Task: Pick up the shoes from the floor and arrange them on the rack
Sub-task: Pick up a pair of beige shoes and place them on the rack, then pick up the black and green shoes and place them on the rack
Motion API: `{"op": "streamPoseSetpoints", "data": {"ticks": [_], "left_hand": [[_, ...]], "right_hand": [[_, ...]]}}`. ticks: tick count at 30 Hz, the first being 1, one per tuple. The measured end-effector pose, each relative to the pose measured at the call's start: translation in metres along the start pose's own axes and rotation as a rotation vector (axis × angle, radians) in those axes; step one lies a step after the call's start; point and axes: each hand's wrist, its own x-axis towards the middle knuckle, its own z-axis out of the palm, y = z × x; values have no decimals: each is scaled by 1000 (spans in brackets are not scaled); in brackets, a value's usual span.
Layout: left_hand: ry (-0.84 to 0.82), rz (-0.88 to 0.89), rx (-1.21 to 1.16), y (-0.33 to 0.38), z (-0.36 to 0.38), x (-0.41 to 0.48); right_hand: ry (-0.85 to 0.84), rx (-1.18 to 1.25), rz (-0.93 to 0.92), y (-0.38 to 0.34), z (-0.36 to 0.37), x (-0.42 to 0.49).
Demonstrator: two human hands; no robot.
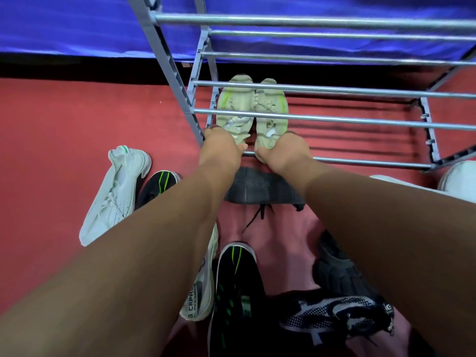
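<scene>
A pair of pale green sneakers lies on the lowest bars of the grey metal shoe rack (334, 117), toes pointing away from me. My left hand (221, 144) grips the heel of the left sneaker (235, 104). My right hand (286, 150) grips the heel of the right sneaker (273, 106). Upper rack bars cross in front of both shoes. On the red floor near me lie a white sneaker (116, 191), two black sneakers with green stripes (159, 186) (234, 287), another white sneaker (203, 287) partly under my left arm, and a black-and-white knit sneaker (334, 315).
A dark grey shoe (260, 188) lies just in front of the rack, between my forearms. Another dark shoe (337, 269) sits under my right arm. A white shoe (461, 179) shows at the right edge. Blue cloth (77, 24) hangs behind the rack.
</scene>
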Motion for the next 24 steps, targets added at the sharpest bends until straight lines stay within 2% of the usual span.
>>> {"op": "streamPoseSetpoints", "data": {"ticks": [5,8,10,15,20,24], "left_hand": [[109,113,268,-11,2,-8],[91,171,229,-17,-2,-21],[80,193,167,-24,-4,-30],[74,234,-6,-24,-15,-79],[-4,244,-309,-20,-31,-150],[2,236,-423,-13,-52,-208]], "right_hand": [[-59,-127,-97,15,3,-8],[11,-228,-215,25,0,-21],[47,-274,-275,30,-3,-33],[7,-235,-355,42,-12,-79],[6,-97,-417,49,-37,-134],[41,45,-457,53,-63,-190]]}}
